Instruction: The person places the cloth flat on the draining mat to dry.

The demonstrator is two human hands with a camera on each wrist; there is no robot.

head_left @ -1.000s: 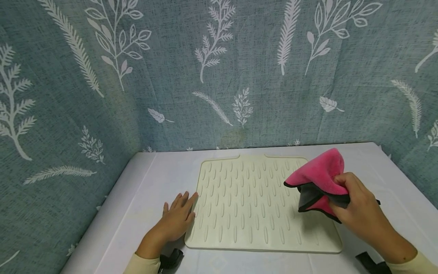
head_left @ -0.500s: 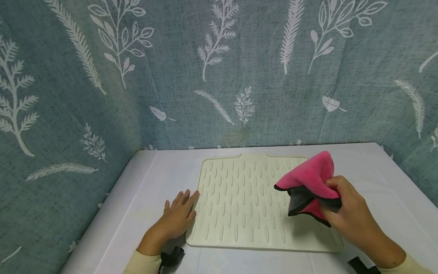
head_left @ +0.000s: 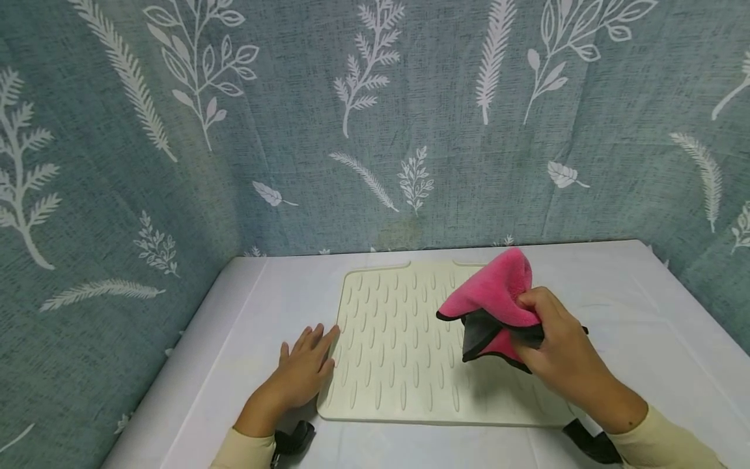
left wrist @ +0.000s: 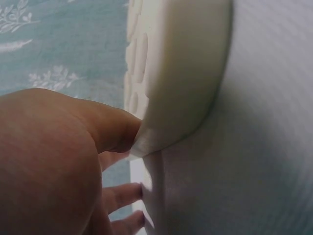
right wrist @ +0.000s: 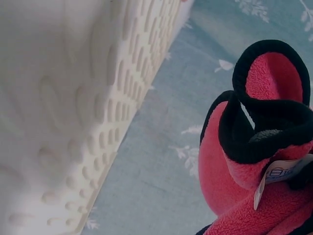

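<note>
A cream mat with rows of raised oval ridges lies flat on the table. My right hand grips a bunched pink and grey cloth with black edging, held above the mat's right half; its shadow falls on the ridges. In the right wrist view the cloth shows folded layers and a small white label, with the mat apart from it. At the mat's left edge, my left hand lies with fingers spread, touching that edge. Close up in the left wrist view, the thumb meets the mat's rounded corner.
A white cover spreads over the table around the mat. Blue-green curtains with white leaf prints stand behind and at both sides. A black wrist device sits under the left wrist, and another under the right.
My right hand has moved left with the cloth, from over the mat's right edge to further in above it. The left hand has stayed at the left edge.
</note>
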